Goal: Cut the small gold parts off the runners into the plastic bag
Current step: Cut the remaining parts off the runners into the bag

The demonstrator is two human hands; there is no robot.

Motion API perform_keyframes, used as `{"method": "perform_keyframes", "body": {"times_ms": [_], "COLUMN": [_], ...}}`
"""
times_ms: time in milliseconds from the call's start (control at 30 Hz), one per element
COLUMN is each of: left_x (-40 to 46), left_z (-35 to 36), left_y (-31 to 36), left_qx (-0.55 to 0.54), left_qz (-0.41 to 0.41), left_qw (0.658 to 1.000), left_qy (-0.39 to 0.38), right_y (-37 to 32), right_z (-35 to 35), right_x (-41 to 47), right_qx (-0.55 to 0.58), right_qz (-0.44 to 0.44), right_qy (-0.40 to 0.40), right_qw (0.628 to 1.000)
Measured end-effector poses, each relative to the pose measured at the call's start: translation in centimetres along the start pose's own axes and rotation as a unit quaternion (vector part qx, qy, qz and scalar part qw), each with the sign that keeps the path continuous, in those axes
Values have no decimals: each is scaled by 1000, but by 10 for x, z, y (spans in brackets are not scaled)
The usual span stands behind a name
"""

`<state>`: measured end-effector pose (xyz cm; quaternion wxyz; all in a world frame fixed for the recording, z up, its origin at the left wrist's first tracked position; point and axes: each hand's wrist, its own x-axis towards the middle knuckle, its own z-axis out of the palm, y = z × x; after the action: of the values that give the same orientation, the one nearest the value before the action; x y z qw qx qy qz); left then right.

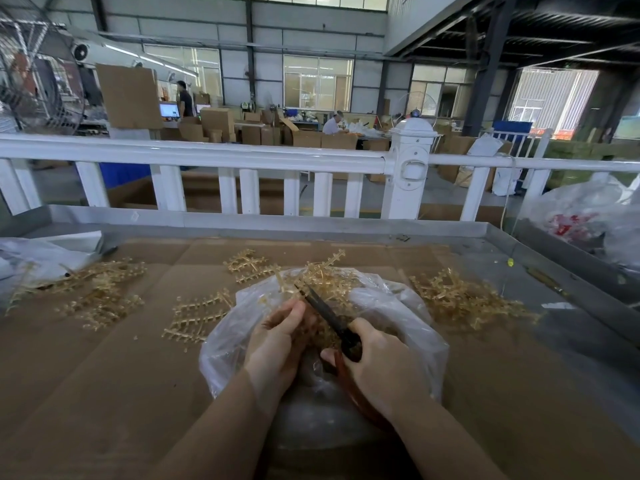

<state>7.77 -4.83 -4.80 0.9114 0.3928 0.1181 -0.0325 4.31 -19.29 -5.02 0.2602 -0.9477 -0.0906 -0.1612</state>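
L hand (277, 336) over the plastic bag (398, 306), fingers curled round a gold runner (311, 275) that sticks up past bag's far rim. R hand (375, 355) grips scissors (325, 313) by red handles; dark blades point at the runner, tips touching it. Bag sits mid tabletop (104, 375), mouth open, loose gold bits inside. More runners left of bag (100, 289), just beside it (197, 317), behind it (247, 265), right of it (464, 296).

left hand (277, 344) holds gold runner (311, 275) | right hand (381, 362) grips scissors (323, 311) | over plastic bag (398, 306)
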Motion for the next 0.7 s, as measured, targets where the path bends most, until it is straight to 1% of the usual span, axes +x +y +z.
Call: {"method": "perform_keyframes", "body": {"times_ms": [133,233,367,533,700], "left_x": [0,4,7,9,11], "left_z": [1,0,-1,-7,-8], "left_y": [1,2,1,0,-1], "left_qx": [-31,-40,-21,10,8], "left_qz": [-10,-21,-19,-13,-13], "left_qw": [999,998,999,1000,1000], "left_qy": [40,46,22,-17,-28], "right_y": [-2,-2,0,2,-3], "right_z": [-3,-5,1,4,0], "right_x": [-1,-1,-1,1,4], "right_qx": [11,24,-2,-25,-25], "right_qz": [6,-4,-28,-55,-67], "right_qy": [22,9,-13,9,9], "right_qw": [1000,1000,1000,998,997]}}
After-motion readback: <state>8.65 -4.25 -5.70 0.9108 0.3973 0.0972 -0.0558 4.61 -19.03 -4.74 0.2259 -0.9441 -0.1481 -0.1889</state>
